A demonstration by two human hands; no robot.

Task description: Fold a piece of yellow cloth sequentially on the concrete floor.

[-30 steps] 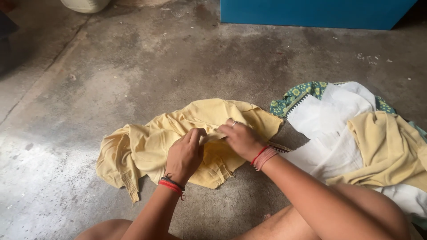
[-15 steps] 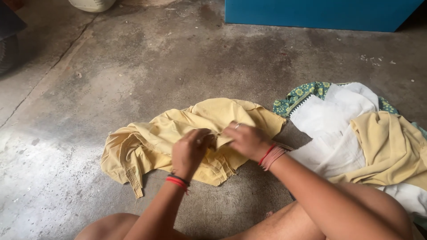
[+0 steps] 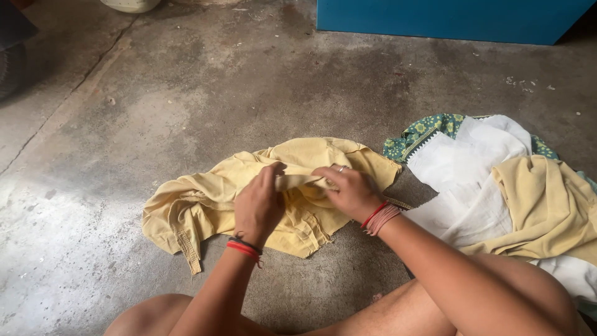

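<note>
A crumpled pale yellow garment (image 3: 205,199) lies on the concrete floor in front of me. My left hand (image 3: 258,205), with red and black threads at the wrist, pinches a fold of it near the middle. My right hand (image 3: 351,190), wearing a ring and red and pink wrist threads, grips the same fold just to the right. Both hands are close together, fingers closed on the cloth.
A heap of clothes sits at the right: white cloth (image 3: 463,168), another yellow piece (image 3: 547,205) and a green patterned fabric (image 3: 423,130). A blue box (image 3: 448,18) stands at the back. A pale round container (image 3: 130,5) is at the top left. My knees show at the bottom.
Both hands have shifted slightly up the yellow garment, keeping hold of its fold. The cloth has bunched a little between them.
</note>
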